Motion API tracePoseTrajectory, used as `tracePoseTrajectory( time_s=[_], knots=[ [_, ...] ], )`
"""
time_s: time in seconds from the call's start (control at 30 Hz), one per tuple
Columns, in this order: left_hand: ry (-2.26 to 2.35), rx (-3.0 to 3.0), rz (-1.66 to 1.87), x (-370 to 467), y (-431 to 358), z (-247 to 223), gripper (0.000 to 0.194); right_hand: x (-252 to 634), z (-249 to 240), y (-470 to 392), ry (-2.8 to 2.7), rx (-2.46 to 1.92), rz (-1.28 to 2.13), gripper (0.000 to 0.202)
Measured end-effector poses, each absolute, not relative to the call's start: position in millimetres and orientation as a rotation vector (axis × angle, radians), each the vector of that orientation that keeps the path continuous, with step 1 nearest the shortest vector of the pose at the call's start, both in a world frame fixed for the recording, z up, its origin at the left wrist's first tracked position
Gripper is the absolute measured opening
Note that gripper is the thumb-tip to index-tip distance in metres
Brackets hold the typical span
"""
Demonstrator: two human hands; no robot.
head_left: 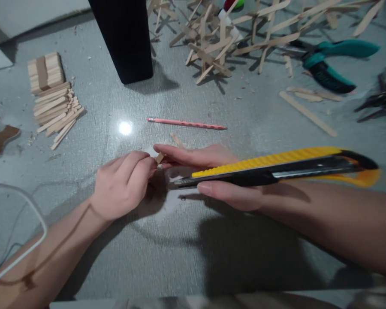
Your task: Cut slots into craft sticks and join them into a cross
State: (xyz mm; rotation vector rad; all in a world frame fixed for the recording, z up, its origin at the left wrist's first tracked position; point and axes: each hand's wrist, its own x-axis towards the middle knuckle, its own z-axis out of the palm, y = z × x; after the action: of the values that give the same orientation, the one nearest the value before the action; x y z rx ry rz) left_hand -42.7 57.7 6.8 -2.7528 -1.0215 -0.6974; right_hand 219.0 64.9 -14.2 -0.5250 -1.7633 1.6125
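My left hand (124, 184) is closed, its fingers pinching a short piece of wooden craft stick (160, 158) whose end pokes out toward my right hand. A yellow and black utility knife (276, 167) lies in my right hand (218, 171), between the thumb and the stretched-out fingers, with its blade end pointing left. My right fingertips are close to the stick piece; I cannot tell whether they touch it. Just beyond my right fingers is another small stick piece (176, 139). A pink pencil (186, 123) lies behind both hands.
At the back left are a banded bundle of craft sticks (46, 72) and a loose pile (58, 109). A black upright block (125, 38) stands behind. Joined sticks (212, 43), teal-handled pliers (331, 60) and dark pliers (381, 96) lie back right. A white cable (35, 210) loops at left.
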Motion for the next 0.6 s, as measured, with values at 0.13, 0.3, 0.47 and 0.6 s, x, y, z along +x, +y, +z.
tracePoseTrajectory(
  time_s=[0.13, 0.3, 0.47, 0.6],
  knots=[
    [-1.033, -2.697, -0.638, -41.7, 56.3, 6.3, 0.012, 219.6, -13.3, 62.9, -1.772, -0.538, 1.624, 0.068],
    [-1.18, -2.691, -0.651, -42.0, 55.8, 1.8, 0.011, 217.9, -16.9, 60.8, -1.793, -0.524, 1.611, 0.071],
    [-1.328, -2.732, -0.707, -42.8, 55.3, 0.3, 0.013, 214.1, -18.8, 58.8, -1.676, -0.487, 1.709, 0.07],
    [-1.588, -2.861, -0.841, -43.2, 55.4, 4.5, 0.009, 208.8, -17.4, 55.5, -1.422, -0.544, 1.832, 0.064]
  ],
)
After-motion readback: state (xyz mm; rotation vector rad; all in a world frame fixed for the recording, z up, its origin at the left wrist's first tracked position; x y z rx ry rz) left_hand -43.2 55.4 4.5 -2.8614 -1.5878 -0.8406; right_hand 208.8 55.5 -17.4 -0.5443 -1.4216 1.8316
